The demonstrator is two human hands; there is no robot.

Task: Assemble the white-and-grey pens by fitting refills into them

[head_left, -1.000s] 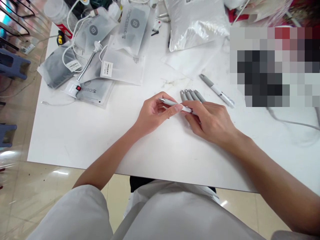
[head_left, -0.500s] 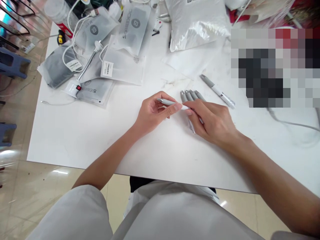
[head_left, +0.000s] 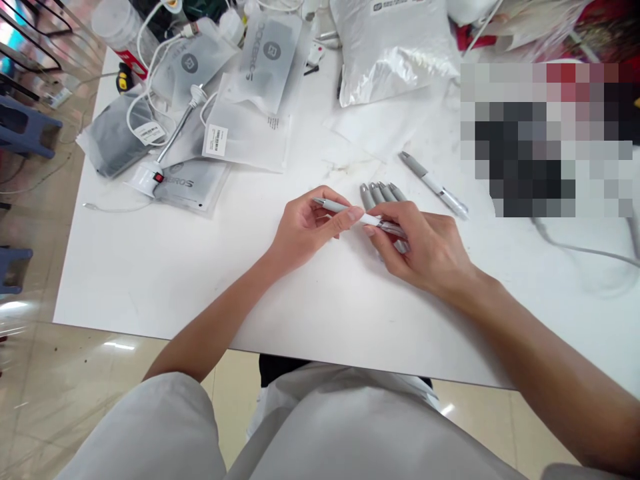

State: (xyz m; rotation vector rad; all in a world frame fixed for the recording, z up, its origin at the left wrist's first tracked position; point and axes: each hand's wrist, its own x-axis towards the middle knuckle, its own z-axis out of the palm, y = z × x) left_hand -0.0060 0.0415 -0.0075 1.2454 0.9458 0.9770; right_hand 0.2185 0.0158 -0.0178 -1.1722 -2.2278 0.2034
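My left hand (head_left: 310, 223) grips the grey end of a grey-and-white pen (head_left: 370, 219) between thumb and fingers, its tip pointing left. At the pen's other end, the thumb and fingers of my right hand (head_left: 425, 243) are closed around the clear part. Several grey pens (head_left: 383, 193) lie side by side just behind my right hand, which partly hides them. Another grey-and-white pen (head_left: 434, 185) lies slanted on the white table (head_left: 300, 307), farther back and to the right.
Frosted pouches (head_left: 250, 130) and a small lamp (head_left: 180, 133) with white cables crowd the back left. A white plastic bag (head_left: 395, 50) sits at the back. A grey cable (head_left: 585, 248) runs along the right, beside a blurred-out area.
The fingers of my right hand have shifted slightly on the pen, and more of its clear end shows. My left hand holds the pen as before.
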